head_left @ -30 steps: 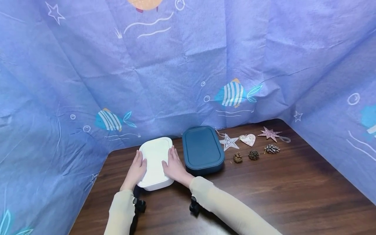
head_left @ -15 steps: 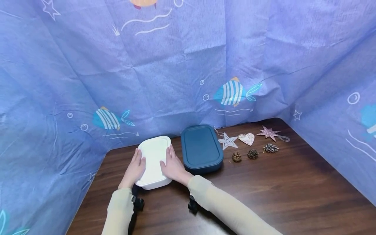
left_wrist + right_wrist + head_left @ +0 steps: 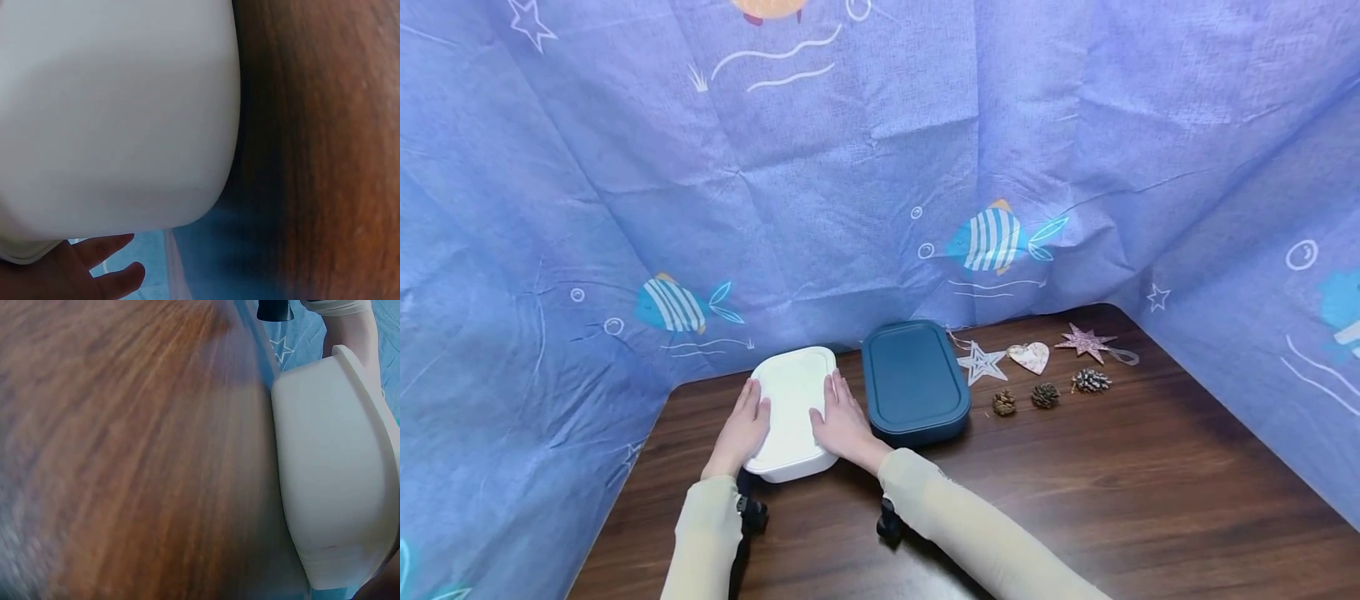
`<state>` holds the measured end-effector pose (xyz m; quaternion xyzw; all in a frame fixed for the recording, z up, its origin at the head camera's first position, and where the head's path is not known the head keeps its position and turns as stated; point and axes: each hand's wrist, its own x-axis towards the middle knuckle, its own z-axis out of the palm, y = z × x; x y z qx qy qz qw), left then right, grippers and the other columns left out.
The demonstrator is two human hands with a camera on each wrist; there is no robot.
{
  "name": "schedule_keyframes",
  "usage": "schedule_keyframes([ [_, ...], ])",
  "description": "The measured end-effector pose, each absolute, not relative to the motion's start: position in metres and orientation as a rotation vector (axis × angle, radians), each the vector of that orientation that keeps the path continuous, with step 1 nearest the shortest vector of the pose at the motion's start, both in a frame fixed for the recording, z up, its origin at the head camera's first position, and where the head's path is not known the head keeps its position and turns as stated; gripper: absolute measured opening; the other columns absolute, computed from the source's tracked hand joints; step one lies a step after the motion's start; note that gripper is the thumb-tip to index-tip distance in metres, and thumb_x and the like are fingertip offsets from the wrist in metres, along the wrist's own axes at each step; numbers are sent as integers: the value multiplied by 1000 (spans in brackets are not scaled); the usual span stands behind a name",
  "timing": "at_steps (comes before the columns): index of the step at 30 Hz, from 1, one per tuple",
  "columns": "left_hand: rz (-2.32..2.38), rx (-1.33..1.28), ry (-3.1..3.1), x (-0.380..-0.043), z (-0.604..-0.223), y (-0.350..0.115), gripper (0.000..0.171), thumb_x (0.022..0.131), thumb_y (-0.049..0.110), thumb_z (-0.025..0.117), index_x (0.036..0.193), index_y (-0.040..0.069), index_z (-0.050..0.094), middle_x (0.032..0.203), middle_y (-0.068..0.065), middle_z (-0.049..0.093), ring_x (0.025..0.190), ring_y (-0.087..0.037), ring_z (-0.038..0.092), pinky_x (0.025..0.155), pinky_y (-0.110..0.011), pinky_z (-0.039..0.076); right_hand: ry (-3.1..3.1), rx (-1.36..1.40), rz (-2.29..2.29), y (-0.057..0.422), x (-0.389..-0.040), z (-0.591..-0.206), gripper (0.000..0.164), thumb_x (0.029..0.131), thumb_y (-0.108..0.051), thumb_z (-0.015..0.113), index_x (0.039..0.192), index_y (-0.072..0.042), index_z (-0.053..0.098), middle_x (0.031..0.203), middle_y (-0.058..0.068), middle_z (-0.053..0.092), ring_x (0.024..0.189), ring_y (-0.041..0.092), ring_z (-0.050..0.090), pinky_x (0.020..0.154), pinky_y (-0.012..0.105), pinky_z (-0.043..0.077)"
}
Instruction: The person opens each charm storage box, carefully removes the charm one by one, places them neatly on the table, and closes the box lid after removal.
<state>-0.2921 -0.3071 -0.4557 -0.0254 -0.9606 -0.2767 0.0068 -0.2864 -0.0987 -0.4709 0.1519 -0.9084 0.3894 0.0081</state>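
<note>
A white lidded box (image 3: 792,402) stands on the left part of the table, between both hands. My left hand (image 3: 743,432) rests along its left edge, fingers pointing away from me and thumb on the lid. On the opposite edge lies my right hand (image 3: 846,425), its fingers straight and thumb on the lid. The left wrist view shows the pale end wall of the box (image 3: 125,137) close up, with the left hand's fingers (image 3: 122,281) reaching past it. In the right wrist view, the box's side wall (image 3: 337,469) meets the wooden surface.
A dark blue lidded box (image 3: 917,379) stands just right of the white one. Farther right lie a white star (image 3: 982,364), a heart (image 3: 1032,357), a pink glitter star (image 3: 1084,342) and three pine cones (image 3: 1045,395). A blue fish-print cloth (image 3: 850,208) hangs behind the table (image 3: 1120,475).
Both hands keep their place on the white box. The whole head view has shifted slightly; nothing else has visibly moved.
</note>
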Motion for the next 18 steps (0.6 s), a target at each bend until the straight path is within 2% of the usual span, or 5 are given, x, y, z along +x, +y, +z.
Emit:
schedule_keyframes([
  [7, -917, -78, -2972, -293, -458, -306, 64, 111, 36, 24, 160, -1, 9, 167, -20, 2, 153, -38, 6, 122, -54, 10, -2796, 467, 1331, -99, -287, -473, 67, 107, -33, 46, 159, 0, 20, 168, 17, 6, 154, 33, 8, 122, 47, 21],
  [10, -872, -64, -2943, -294, -459, -305, 63, 110, 35, 27, 159, -2, 16, 167, -21, 9, 152, -39, 12, 122, -54, 14, -2772, 479, 1349, -98, -285, -471, 65, 107, -30, 47, 158, 3, 24, 167, 20, 8, 154, 36, 8, 122, 48, 21],
  [14, -804, -63, -2893, -295, -457, -304, 59, 110, 32, 32, 156, -3, 28, 164, -23, 21, 150, -41, 22, 121, -53, 19, -2751, 528, 1301, -93, -285, -463, 60, 106, -26, 49, 157, 1, 30, 165, 24, 13, 152, 41, 9, 121, 52, 21],
  [18, -833, -87, -2793, -295, -434, -306, 54, 109, 27, 37, 152, -6, 37, 156, -30, 33, 145, -44, 30, 120, -53, 23, -2661, 627, 1271, -81, -283, -442, 56, 105, -23, 51, 156, -4, 36, 164, 25, 19, 151, 43, 12, 121, 55, 21],
])
